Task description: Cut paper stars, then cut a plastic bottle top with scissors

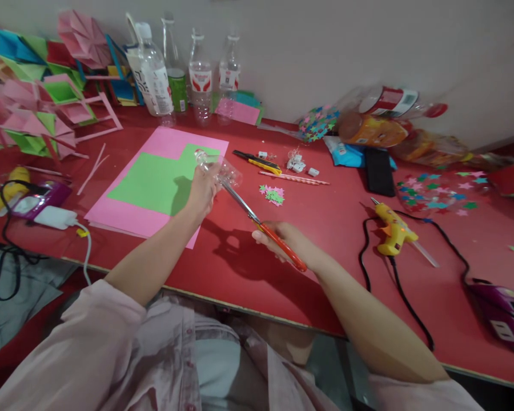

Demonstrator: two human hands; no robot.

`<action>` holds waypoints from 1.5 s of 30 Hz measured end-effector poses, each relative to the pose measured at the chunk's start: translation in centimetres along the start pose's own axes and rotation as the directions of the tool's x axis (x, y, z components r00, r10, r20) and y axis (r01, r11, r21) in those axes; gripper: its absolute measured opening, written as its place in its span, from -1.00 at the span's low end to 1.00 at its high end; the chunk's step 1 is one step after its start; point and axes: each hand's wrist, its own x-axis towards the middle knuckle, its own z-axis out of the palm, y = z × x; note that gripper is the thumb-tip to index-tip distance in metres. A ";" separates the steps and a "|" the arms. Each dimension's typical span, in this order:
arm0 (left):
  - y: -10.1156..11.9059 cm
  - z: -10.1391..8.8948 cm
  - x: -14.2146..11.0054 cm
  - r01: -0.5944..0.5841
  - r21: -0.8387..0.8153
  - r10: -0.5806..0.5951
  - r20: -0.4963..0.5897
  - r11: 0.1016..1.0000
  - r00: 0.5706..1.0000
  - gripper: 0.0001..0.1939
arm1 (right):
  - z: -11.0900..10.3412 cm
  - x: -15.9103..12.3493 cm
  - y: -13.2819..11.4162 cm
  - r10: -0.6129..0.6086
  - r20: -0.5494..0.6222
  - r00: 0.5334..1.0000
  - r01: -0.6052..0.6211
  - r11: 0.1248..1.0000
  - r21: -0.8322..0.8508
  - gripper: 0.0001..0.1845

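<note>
My left hand (204, 188) grips a clear piece of plastic bottle (229, 169), its neck end pointing up and left. In my right hand (289, 240) is a pair of scissors (278, 244) with red handles, fingers wrapped round them. The blades reach up and left to the plastic near my left fingers; whether they are cutting into it is too fine to tell. Below my left hand lie green paper (148, 182) and pink sheets (98, 217) on the red table (235, 274). Small pink and green paper stars (273, 195) lie to the right.
A yellow-handled box cutter (259, 162), a striped straw (293, 178) and small white lights (297, 164) lie ahead. Bottles (201, 80) stand along the wall. At right are a phone (379, 171), a glue gun (393, 228) and its cord. Folded paper crafts (51, 108) crowd the left.
</note>
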 end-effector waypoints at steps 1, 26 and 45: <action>-0.1 -0.1 0.0 -0.019 0.014 0.019 -0.005 1.000 1.000 -0.89 | 0.0 0.0 0.0 0.006 0.010 1.000 -0.006 1.000 0.009 -0.42; -0.8 0.0 0.0 -0.191 -0.007 0.190 -0.035 0.982 0.981 -0.86 | 0.1 0.0 -0.2 0.020 0.032 0.999 -0.022 0.998 0.064 -0.46; -1.0 0.0 -0.2 -0.221 -0.084 0.216 -0.069 0.972 0.974 -0.80 | 0.3 0.0 -0.2 0.040 0.033 0.999 -0.042 0.997 0.066 -0.42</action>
